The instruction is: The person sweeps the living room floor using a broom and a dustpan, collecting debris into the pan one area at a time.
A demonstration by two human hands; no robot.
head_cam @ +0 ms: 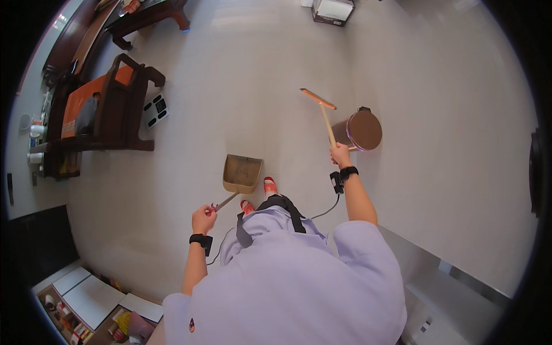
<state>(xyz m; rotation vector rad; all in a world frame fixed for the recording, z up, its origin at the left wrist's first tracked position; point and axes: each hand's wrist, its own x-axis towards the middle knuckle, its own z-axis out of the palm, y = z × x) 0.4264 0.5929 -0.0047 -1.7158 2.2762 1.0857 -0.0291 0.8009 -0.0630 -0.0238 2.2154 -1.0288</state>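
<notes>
My left hand is closed around the handle of a long-handled dustpan. The tan pan rests near my feet, and its inside looks bare apart from some dark marks. In my right hand is the pale stick of a floor squeegee with an orange, narrow head, pointing away from me. That head appears to be off to the left of a round brown pedal bin; whether it touches the floor I cannot tell. The bin's lid is down.
A dark wooden armchair with an orange cushion stands left, a bathroom scale beside it. Beyond is a wooden table. A cardboard box sits far ahead. A wall rises on the right. White-topped cabinets stand behind left.
</notes>
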